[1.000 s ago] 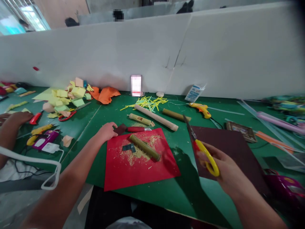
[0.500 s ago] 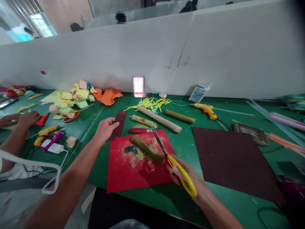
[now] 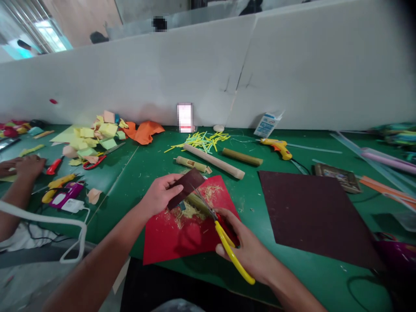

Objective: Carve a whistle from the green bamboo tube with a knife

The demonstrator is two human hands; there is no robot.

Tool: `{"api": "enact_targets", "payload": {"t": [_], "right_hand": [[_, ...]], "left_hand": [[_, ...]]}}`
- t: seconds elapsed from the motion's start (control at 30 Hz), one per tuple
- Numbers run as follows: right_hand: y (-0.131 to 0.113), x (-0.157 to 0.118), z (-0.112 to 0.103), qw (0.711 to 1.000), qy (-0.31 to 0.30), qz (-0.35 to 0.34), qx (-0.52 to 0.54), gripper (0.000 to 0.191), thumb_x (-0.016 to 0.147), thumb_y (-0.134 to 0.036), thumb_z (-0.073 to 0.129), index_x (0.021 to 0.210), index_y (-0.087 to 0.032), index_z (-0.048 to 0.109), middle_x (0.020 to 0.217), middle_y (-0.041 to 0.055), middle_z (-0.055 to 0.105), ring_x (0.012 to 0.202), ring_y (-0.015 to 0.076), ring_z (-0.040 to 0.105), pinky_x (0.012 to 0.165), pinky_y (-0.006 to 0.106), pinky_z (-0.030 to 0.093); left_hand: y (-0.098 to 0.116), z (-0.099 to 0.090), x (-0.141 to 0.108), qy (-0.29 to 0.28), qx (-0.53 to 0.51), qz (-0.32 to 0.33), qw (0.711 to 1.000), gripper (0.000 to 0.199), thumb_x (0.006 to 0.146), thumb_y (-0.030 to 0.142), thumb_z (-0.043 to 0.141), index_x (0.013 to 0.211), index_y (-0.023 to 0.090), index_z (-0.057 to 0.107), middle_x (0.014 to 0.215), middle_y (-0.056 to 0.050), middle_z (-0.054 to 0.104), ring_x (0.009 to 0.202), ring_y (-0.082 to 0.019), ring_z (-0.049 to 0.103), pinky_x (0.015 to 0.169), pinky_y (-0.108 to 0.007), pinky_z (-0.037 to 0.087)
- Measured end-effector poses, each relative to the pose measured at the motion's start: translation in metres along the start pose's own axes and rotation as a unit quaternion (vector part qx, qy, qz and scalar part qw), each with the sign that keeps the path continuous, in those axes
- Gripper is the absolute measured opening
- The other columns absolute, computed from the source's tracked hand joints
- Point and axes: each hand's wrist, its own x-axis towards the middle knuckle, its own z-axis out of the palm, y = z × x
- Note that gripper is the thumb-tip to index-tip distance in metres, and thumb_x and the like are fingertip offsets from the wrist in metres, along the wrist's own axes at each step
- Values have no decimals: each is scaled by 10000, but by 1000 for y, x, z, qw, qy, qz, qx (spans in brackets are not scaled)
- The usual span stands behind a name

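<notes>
My left hand [image 3: 163, 192] pinches a small dark brown sheet [image 3: 186, 186] above the red sheet [image 3: 169, 238]. In my right hand [image 3: 242, 242] are scissors [image 3: 227, 249] with yellow and red handles, their blades at the brown sheet's right edge. Whether the blades touch the sheet is hard to tell. Beneath, a green-brown stick [image 3: 198, 203] lies among shavings [image 3: 212, 194] on the red sheet, partly hidden by the brown sheet and blades. Behind it are a carved light tube [image 3: 191, 164], a long pale stick [image 3: 214, 161] and an olive stick [image 3: 242, 157].
A large dark brown sheet [image 3: 315, 216] lies at right, with a yellow glue gun [image 3: 277, 148] and a framed piece [image 3: 338, 177] behind. Paper scraps [image 3: 94, 136] pile at left, near another person's hands [image 3: 30, 165]. A white partition [image 3: 146, 78] stands behind.
My left hand has lifted the small brown sheet and brought it right, over the stick. My right hand has moved the scissors slightly left, with the blades now at that sheet.
</notes>
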Motion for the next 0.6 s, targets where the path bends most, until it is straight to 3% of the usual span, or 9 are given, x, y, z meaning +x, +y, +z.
{"api": "enact_targets", "payload": {"t": [0.23,0.6], "right_hand": [[-10,-3,-1,1000,-2,10,2,781,634,-282,747,1353,-237,444,1295,91,560,1120,262,569,964,408,444],[-17,-6,-3,999,-19,44,-6,849,615,-265,758,1380,-238,391,1244,80,586,1074,267,589,950,421,450]], "left_hand": [[9,8,-8,-41,87,18,995,244,856,256,583,1066,150,649,1009,-47,687,892,-177,626,808,-265,467],[9,13,-10,-78,89,24,993,174,880,212,556,1006,169,668,1003,-21,685,893,-152,617,808,-235,456]]}}
